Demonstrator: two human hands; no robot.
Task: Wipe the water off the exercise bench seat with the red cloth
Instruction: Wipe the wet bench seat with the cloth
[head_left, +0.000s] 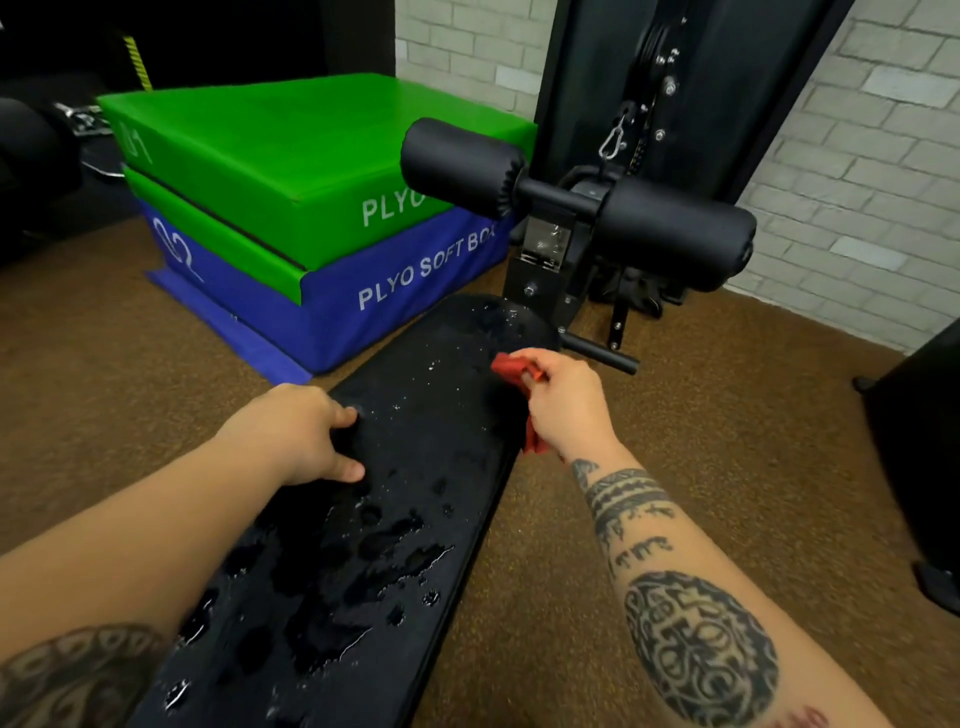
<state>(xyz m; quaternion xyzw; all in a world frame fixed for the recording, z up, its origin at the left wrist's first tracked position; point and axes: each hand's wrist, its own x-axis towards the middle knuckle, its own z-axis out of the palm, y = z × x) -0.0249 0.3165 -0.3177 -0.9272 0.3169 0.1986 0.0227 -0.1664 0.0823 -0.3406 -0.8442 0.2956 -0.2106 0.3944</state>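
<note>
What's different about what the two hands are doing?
The right hand pinches the red cloth; the left hand holds nothing. The left hand rests on the left edge of the bench seat; the right hand is at the right edge, farther up the seat. Both are at the same black seat, which is wet with drops and puddles.

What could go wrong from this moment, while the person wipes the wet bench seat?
1. The red cloth is bunched small in the right hand. It may push the puddles off the bench seat onto the floor instead of soaking them up.
2. The left hand rests on the seat among droplets and might slip if leaned on.
</note>
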